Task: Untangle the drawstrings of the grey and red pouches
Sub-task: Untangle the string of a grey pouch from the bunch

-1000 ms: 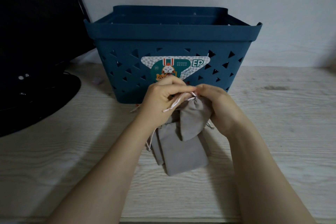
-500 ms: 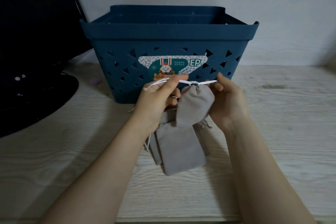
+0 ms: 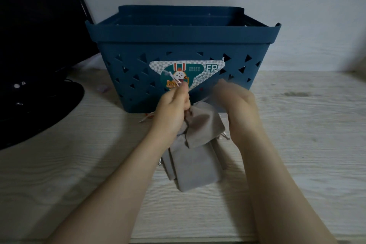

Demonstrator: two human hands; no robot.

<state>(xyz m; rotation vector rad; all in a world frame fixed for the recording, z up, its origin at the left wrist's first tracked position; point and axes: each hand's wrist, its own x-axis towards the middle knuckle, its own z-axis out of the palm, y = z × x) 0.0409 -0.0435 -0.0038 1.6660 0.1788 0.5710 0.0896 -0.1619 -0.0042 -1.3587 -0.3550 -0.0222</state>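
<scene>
At the far left a black monitor with a round black base stands on the pale wood-grain counter. Behind the hands sits a dark blue plastic basket with triangular cut-outs, a cartoon sticker on its front wall.

The left hand is curled, pinching a thin white drawstring between thumb and fingers; the cord's loose end sticks up in front of the sticker. The same hand grips the gathered neck of a soft grey fabric pouch, which hangs raised and tilted between the two hands. Below it a stack of flat grey fabric pouches lies on the counter, just in front of the basket. A bit of white cord pokes out left of the left wrist.

The right hand is motion-blurred near the pouch's upper right; I cannot tell whether it holds anything.
</scene>
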